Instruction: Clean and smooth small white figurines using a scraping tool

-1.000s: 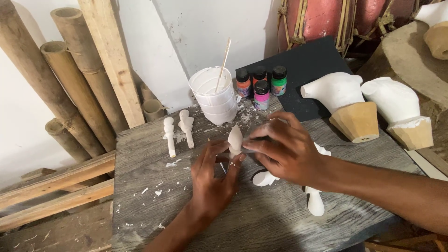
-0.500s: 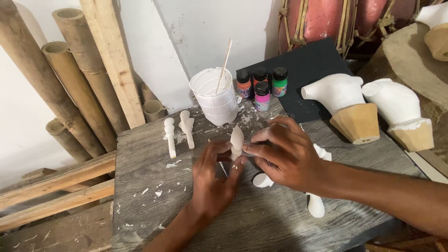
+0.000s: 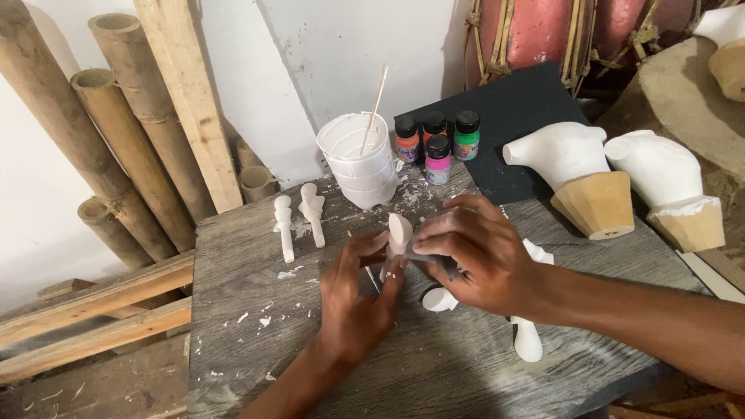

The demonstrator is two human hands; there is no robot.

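Up close, both hands work one small white carved piece (image 3: 399, 233) over the middle of the grey wooden table (image 3: 248, 349).

Nearest, the left hand (image 3: 353, 299) pinches the piece upright from below, while the right hand (image 3: 473, 256) closes its fingers on a dark scrap pressed against the piece's side. Beyond, two white figurines (image 3: 299, 217) lie toward the far left edge. At the far edge stand a white cup (image 3: 357, 159) with a stick and four small paint bottles (image 3: 434, 140).

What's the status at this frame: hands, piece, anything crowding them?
Left hand grips small white figure. Right hand presses dark sanding piece against it. White stacked cups and paint bottles behind, apart.
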